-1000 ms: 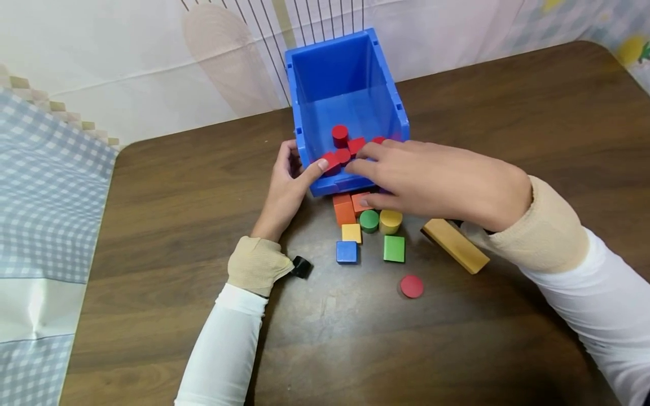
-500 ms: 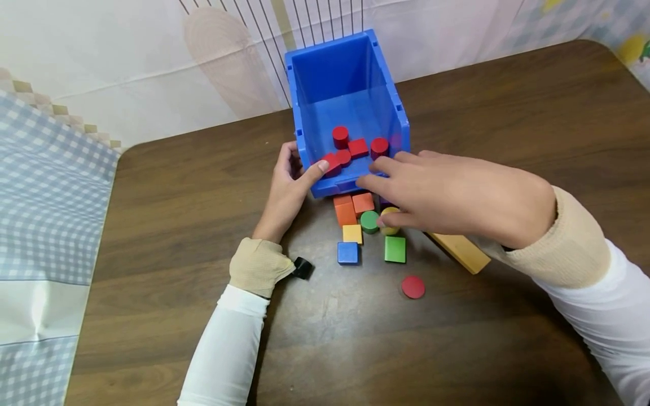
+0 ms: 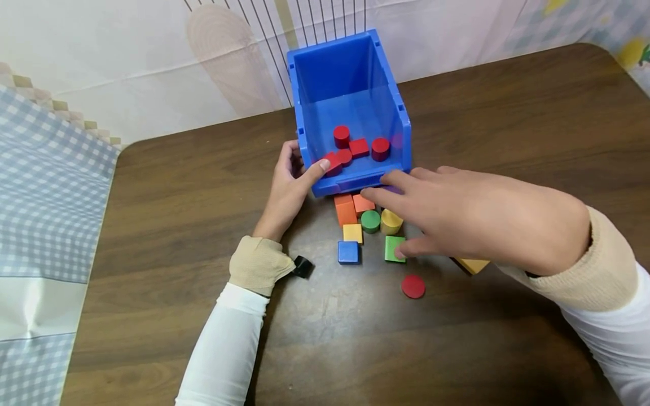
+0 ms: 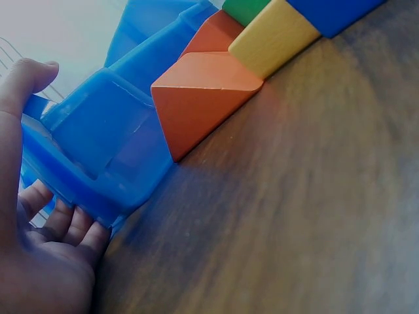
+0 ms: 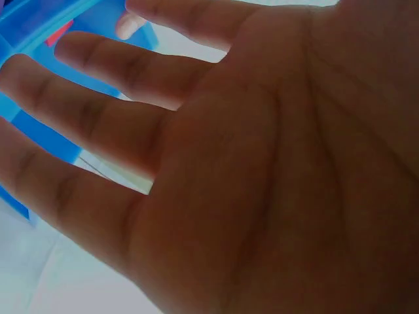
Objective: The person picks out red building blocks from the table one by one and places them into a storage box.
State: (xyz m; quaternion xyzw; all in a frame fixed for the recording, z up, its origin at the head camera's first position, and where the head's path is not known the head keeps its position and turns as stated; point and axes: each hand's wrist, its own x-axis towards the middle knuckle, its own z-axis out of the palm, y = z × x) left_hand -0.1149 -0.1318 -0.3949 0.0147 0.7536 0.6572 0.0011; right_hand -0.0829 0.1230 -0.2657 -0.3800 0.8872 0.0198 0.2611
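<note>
My left hand (image 3: 286, 194) grips the front left corner of a blue plastic bin (image 3: 296, 101), thumb over the rim and fingers round the outside. Inside the bin's front lie several red blocks, among them two cylinders (image 3: 380, 149) and a cuboid (image 3: 359, 148). My right hand (image 3: 487, 217) hangs palm down with spread, nearly straight fingers and holds nothing, right of the bin's front lip. Its thumb tip overlaps a green square block (image 3: 391, 246) in the head view; contact cannot be told. The right wrist view shows the bare palm (image 5: 216, 170).
In front of the bin sit orange blocks (image 3: 346, 211), a green cylinder (image 3: 370, 221), a yellow cylinder (image 3: 391, 222), a yellow block (image 3: 352, 233) and a blue block (image 3: 348, 252). Nearer lies a red disc (image 3: 413, 286). A long yellow block (image 3: 474, 265) is partly hidden under the right hand.
My right hand has drawn back out of the bin, toward the right and nearer me, uncovering a red cylinder there. The left hand keeps its hold on the bin.
</note>
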